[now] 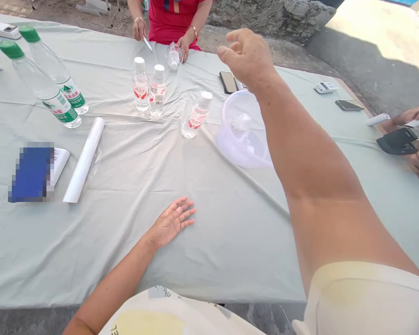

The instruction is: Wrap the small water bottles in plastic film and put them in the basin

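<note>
My left hand (pixel 172 222) rests palm up on the pale green tablecloth (pixel 209 260), its fingers spread with nothing in them. Raised over the far side of the table, my right hand (pixel 247 56) has its thumb and fingers apart and holds nothing. Below its wrist stands a translucent whitish tub (pixel 235 149), partly covered by my forearm, with some clear items inside that I cannot make out. A small water bottle (pixel 196 115) with a white cap tilts slightly to the left of the tub. Behind the tub lies a phone (pixel 228 82).
Two more small bottles (pixel 140 86) stand further back. Two green-capped bottles (pixel 61 104), a white roll (pixel 84 160) and a blue booklet (pixel 31 172) are at left. Across the table, a person in red (pixel 172 21) holds a bottle; another person's hands (pixel 410 116) show at right.
</note>
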### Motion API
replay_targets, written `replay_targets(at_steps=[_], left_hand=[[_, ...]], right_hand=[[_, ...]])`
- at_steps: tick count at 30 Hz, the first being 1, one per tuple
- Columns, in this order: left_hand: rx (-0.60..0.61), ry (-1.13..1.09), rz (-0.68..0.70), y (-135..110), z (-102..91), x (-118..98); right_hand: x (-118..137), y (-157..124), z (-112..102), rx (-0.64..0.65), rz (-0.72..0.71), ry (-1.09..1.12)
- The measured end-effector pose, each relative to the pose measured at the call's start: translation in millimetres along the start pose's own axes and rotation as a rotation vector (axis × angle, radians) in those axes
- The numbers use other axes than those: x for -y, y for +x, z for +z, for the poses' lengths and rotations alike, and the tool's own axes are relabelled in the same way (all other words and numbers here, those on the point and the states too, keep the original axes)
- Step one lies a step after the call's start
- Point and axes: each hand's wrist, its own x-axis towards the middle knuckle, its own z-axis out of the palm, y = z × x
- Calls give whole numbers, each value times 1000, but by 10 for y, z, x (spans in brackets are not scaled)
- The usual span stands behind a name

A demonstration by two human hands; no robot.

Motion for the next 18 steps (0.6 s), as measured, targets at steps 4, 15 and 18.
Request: replay_targets(at_steps=[4, 15, 18], left_hand=[[5, 6, -1, 4, 11, 11], [-2, 6, 26, -29, 1, 25], [-10, -17, 37, -29, 6, 28]], right_hand=[[400, 152, 179, 111, -139, -190], [841, 238, 1316, 237, -231, -64], [803, -127, 1044, 291, -319, -109]])
